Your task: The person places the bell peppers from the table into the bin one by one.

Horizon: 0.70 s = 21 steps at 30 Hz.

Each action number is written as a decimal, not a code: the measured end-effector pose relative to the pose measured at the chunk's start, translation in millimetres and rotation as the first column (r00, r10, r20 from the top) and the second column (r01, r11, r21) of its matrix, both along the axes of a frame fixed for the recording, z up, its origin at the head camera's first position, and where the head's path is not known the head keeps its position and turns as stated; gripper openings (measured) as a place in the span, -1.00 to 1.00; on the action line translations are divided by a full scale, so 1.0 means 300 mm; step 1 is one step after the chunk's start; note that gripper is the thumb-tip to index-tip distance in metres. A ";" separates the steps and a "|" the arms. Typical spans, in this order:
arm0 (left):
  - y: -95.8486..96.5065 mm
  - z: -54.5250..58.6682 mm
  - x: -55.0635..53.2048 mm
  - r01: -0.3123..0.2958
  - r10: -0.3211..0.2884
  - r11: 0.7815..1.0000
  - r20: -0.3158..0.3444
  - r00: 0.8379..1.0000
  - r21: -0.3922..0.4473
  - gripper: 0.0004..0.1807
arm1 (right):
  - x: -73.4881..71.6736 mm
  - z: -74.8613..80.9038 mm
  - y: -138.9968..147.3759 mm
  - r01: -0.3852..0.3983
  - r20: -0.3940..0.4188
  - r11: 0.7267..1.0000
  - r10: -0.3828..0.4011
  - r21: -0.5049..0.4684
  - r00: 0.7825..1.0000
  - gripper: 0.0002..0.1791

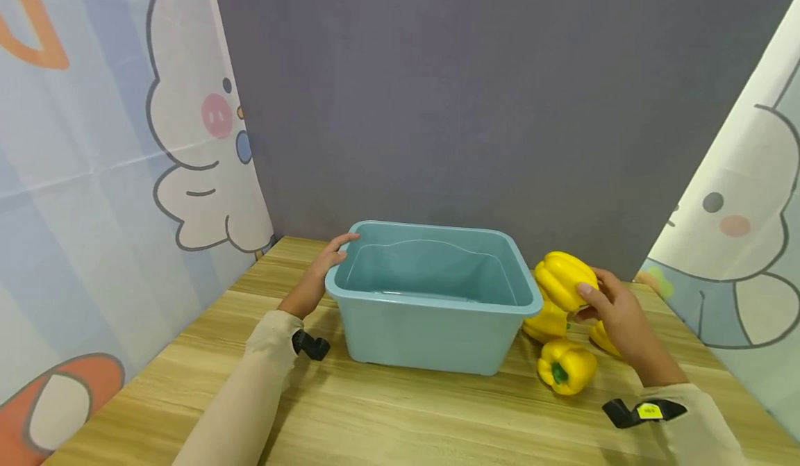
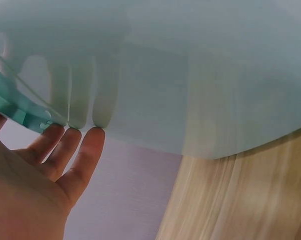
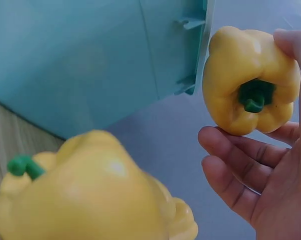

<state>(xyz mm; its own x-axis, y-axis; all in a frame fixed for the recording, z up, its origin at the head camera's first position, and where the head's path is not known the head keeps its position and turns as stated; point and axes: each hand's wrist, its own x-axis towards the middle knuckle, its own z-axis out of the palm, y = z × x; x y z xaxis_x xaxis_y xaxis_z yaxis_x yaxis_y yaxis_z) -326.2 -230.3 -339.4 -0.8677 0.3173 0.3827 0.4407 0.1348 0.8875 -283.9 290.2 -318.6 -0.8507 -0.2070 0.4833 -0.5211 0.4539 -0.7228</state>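
Observation:
A light-blue plastic bin (image 1: 419,334) stands on the table with its inside bare. My left hand (image 1: 319,271) holds its left rim, and in the left wrist view three fingertips (image 2: 94,137) press the outer wall just under the lip. My right hand (image 1: 619,310) grips a yellow bell pepper (image 1: 564,280) between thumb and fingers, raised beside the bin's right rim. In the right wrist view this pepper (image 3: 230,75) shows its green stem toward the camera. Below it, another yellow pepper (image 1: 567,367) lies on the table with its stem facing me.
More yellow peppers lie right of the bin: one (image 1: 545,323) close against its wall, another (image 1: 601,339) partly behind my right hand. The wood-grain table (image 1: 387,417) meets a grey backdrop (image 1: 437,105). Cartoon-printed curtains (image 1: 112,195) hang at both sides.

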 end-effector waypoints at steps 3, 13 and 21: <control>0.004 0.000 0.002 -0.001 0.001 1.000 -0.003 1.000 0.007 -0.39 | -0.001 0.013 -0.012 -0.068 0.017 0.994 0.070 -0.089 0.997 -0.68; 0.004 -0.006 0.006 0.007 -0.007 1.000 -0.003 1.000 0.026 -0.38 | -0.016 0.047 -0.058 -0.231 0.052 0.930 0.256 -0.286 0.965 -0.71; 0.007 -0.002 0.006 0.001 0.000 1.000 -0.012 1.000 0.019 -0.37 | -0.032 0.069 -0.094 -0.258 0.034 0.905 0.286 -0.337 0.958 -0.69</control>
<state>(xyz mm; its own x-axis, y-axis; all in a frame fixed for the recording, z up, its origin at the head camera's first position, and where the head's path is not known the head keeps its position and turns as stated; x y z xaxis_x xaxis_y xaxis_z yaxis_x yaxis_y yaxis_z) -324.3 -228.2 -340.0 -0.8628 0.3103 0.3992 0.4515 0.1178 0.8844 -293.5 262.2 -298.0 -0.8227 -0.2785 0.4957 -0.5244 0.0349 -0.8507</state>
